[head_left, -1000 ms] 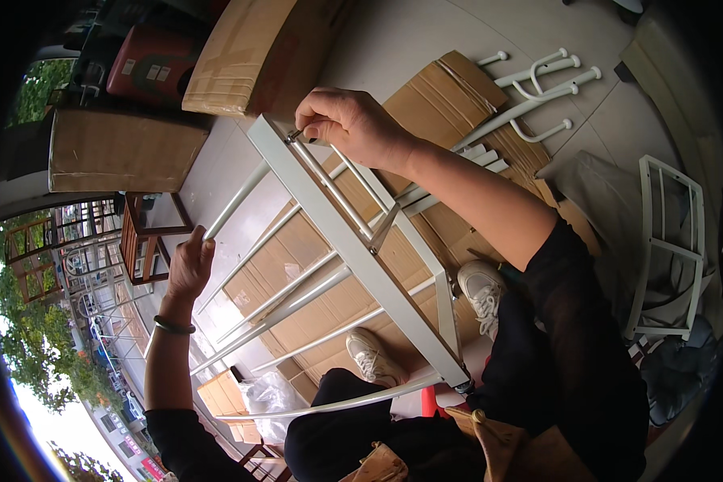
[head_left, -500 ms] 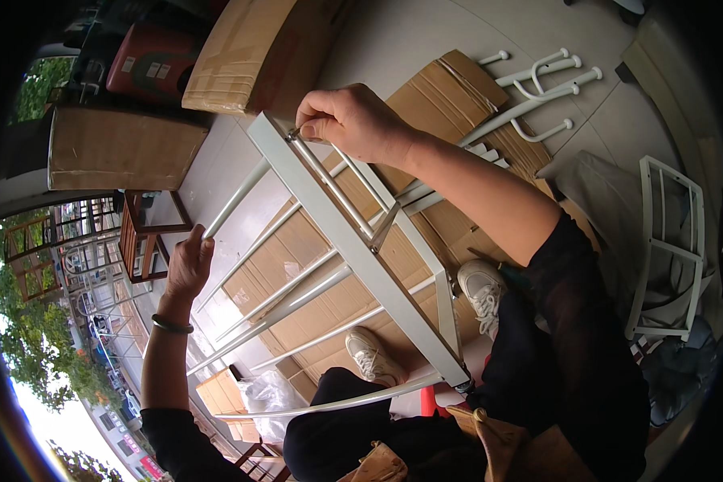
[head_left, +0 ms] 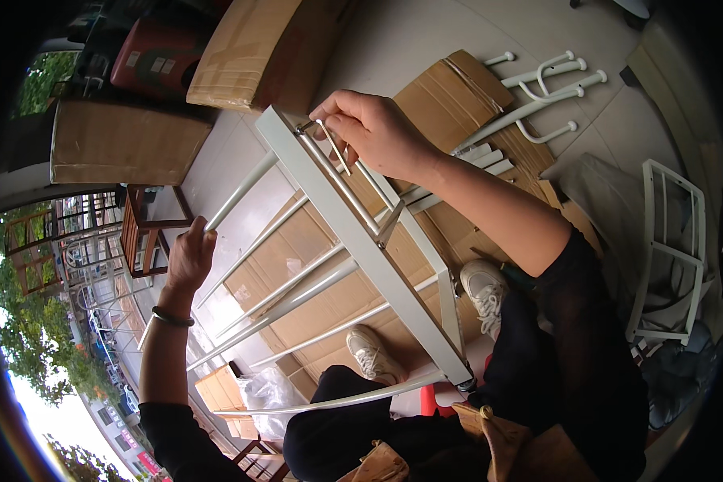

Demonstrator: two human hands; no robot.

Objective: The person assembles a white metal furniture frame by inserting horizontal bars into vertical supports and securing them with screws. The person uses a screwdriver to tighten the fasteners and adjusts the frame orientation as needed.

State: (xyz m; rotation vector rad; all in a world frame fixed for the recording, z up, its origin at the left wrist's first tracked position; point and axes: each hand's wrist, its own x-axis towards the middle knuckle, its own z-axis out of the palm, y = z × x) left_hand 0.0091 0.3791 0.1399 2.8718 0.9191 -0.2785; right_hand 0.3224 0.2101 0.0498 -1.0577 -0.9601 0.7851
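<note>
The right hand point(head_left: 377, 132) has its fingers point(head_left: 337, 122) pinched closed on a thin bent metal key point(head_left: 335, 146), set against the top corner of a white metal frame point(head_left: 353, 233). The short end of the key sits at the frame's upper rail; whether it is seated in a bolt is too small to tell. The left hand point(head_left: 189, 261) is curled closed around the end of one white leg point(head_left: 241, 191) that sticks out from the frame's upper corner, thumb side up; a dark bracelet point(head_left: 171, 319) circles that wrist.

The frame lies tilted across the person's lap, running from the upper middle of the view down to the knees, with several thin white rods point(head_left: 297, 297) fanning out to the left. Its lower end is partly hidden behind dark trousers and a red piece I cannot identify. Flattened cardboard point(head_left: 329, 265) lies under it on the floor, with two white shoes point(head_left: 373, 357) on it. More white tube parts point(head_left: 538, 88) lie on cardboard at upper right, and a second white frame point(head_left: 671, 249) stands at the right. Closed cardboard boxes point(head_left: 120, 145) sit at upper left. The rim of the view is dark and bent.
</note>
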